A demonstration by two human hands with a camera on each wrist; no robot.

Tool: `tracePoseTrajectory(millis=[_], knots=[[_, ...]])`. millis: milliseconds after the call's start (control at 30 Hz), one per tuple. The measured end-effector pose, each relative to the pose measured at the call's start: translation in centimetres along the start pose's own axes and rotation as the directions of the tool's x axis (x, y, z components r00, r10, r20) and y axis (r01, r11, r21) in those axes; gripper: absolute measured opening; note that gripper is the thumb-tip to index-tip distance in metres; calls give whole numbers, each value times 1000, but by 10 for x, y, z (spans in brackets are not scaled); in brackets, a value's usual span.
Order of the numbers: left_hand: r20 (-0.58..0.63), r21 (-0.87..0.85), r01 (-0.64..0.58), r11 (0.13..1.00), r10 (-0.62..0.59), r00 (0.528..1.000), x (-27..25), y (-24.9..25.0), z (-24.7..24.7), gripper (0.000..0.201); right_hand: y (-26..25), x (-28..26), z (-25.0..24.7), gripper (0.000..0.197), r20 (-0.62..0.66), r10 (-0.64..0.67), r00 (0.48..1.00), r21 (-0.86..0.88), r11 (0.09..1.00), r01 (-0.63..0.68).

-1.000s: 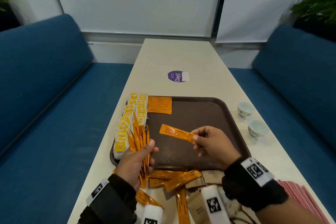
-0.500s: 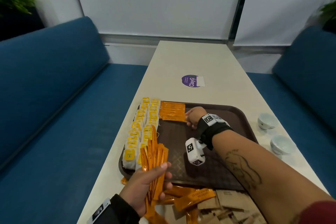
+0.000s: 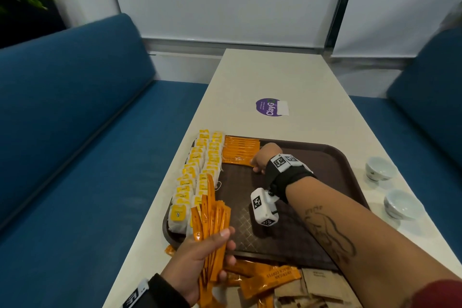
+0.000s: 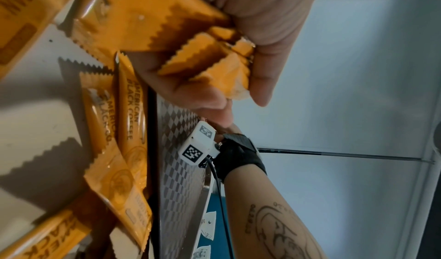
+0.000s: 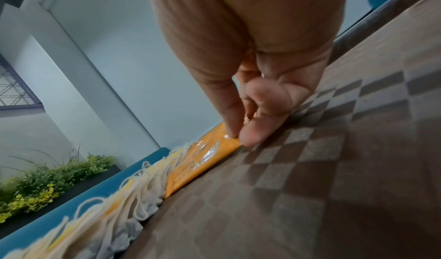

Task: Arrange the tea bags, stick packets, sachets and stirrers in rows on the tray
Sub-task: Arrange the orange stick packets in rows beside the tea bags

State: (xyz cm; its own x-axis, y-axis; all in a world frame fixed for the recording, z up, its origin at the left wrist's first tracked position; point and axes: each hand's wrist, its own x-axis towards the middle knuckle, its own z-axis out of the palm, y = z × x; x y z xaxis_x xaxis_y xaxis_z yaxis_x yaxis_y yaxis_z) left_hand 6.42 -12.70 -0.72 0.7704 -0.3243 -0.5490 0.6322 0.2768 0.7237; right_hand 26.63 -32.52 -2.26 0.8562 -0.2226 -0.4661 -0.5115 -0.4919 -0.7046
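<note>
A brown tray (image 3: 320,182) lies on the white table. Yellow-tagged tea bags (image 3: 197,170) fill two columns along its left side. At the far end, next to them, orange stick packets (image 3: 241,149) lie in a row. My right hand (image 3: 260,160) reaches there; thumb and fingertip pinch the end of the nearest stick packet (image 5: 205,155), which lies flat on the tray (image 5: 310,178) beside the tea bags (image 5: 133,202). My left hand (image 3: 202,252) hovers at the tray's near left corner and grips an upright bundle of orange stick packets (image 3: 212,217), also in the left wrist view (image 4: 205,61).
Loose orange packets (image 3: 270,280) and brown sachets (image 3: 322,285) lie piled on the table in front of the tray. Two small white cups (image 3: 380,170) (image 3: 400,204) stand to the right of it. A purple sticker (image 3: 271,107) sits farther off. Blue sofas flank the table.
A second ago my right hand held one orange packet over the tray's middle; it has carried it to the far-left row and lowered it onto the tray. The left hand's bundle stayed put.
</note>
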Motion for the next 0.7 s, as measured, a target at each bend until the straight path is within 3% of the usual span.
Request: tracePoseTrajectory(millis=[100, 200, 467, 533, 600, 633, 700], knots=[[-5, -10, -3, 1000, 3, 1000, -1, 0, 0, 47, -3, 9, 6, 24, -38, 67, 997, -187, 980, -73], [0, -13, 2, 1000, -2, 1000, -2, 1, 1, 47, -3, 16, 12, 36, -138, -18, 990, -314, 949, -27], [47, -47, 24, 999, -21, 999, -3, 3, 2, 47, 7, 7, 6, 48, -121, -41, 992, -169, 985, 20], [63, -48, 29, 998, -26, 998, -4, 4, 2, 46, 5, -16, -1, 46, -140, -129, 982, -77, 990, 119], [100, -47, 39, 998, -35, 994, -6, 5, 3, 43, -2, -54, -6, 36, -38, -270, 962, -36, 962, 269], [122, -40, 44, 998, -39, 992, -7, 6, 4, 41, -6, -76, -7, 28, 75, -332, 940, 2, 943, 332], [150, -2, 47, 999, -46, 988, -9, 5, 5, 38, -11, -117, -7, 12, 324, -366, 872, 152, 930, 334]])
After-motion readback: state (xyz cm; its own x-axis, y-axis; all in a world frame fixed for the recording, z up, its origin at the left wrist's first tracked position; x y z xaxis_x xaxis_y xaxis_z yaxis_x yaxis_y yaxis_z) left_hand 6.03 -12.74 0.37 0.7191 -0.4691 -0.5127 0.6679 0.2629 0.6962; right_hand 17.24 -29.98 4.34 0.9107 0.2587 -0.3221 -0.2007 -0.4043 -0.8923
